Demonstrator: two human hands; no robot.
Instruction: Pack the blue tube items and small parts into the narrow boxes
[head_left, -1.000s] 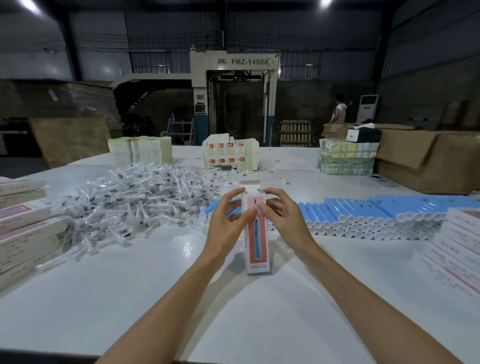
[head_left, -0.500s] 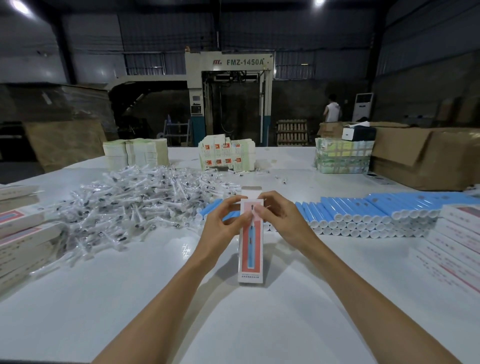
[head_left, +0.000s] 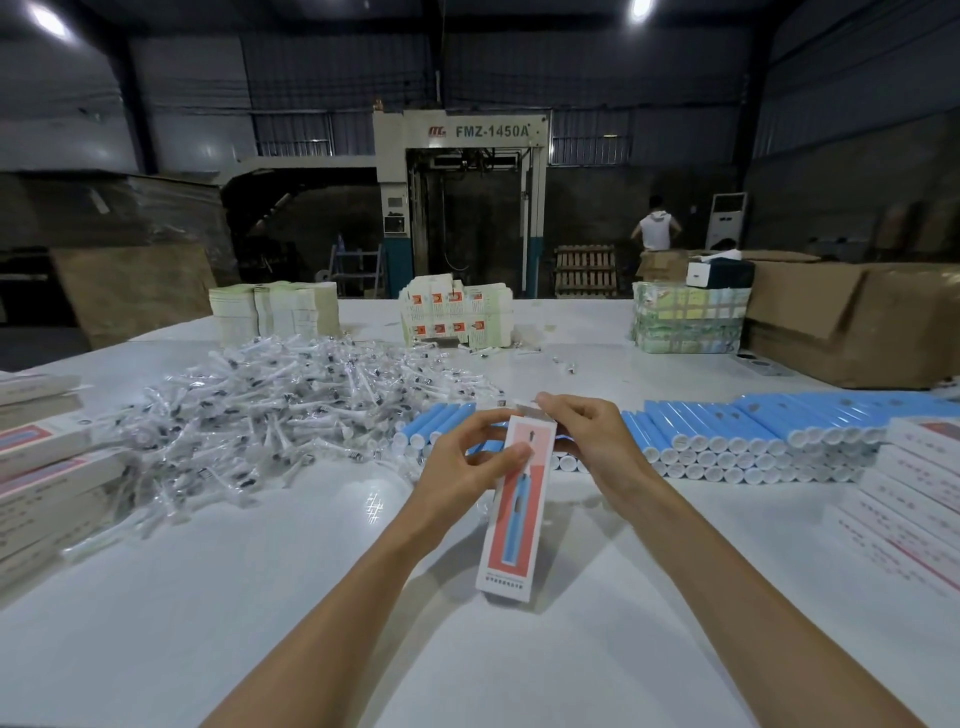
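Cardboard here is looking thin and glossy, so I'm guessing the narrow box (head_left: 511, 519) is weighing next to nothing and denting easily if it's getting squeezed across the wide printed face. It's being held up off the white table (head_left: 260, 613), tilted, top end pointing away, right in the middle between both hands. The left hand (head_left: 462, 467) is gripping it near the top, thumb lying across the front panel and the other fingers curling round behind. The right hand (head_left: 597, 441) is working at the top end, fingertips (head_left: 545, 402) pinching close together on what's looking like the tuck flap. I can't tell whether anything is sitting inside.

Best hold is probably along the narrow edges up high, where the folds are making it stiffer, leaving the flap free. Blue tubes (head_left: 727, 434) are lying stacked in rows just behind the hands, smooth and round, so likely rolling if they're getting nudged. The small bagged parts (head_left: 270, 410) are lying in a heap to the left, crinkly and slippery I'd bet. More boxes (head_left: 914, 493) of the same kind are sitting stacked at the right edge.
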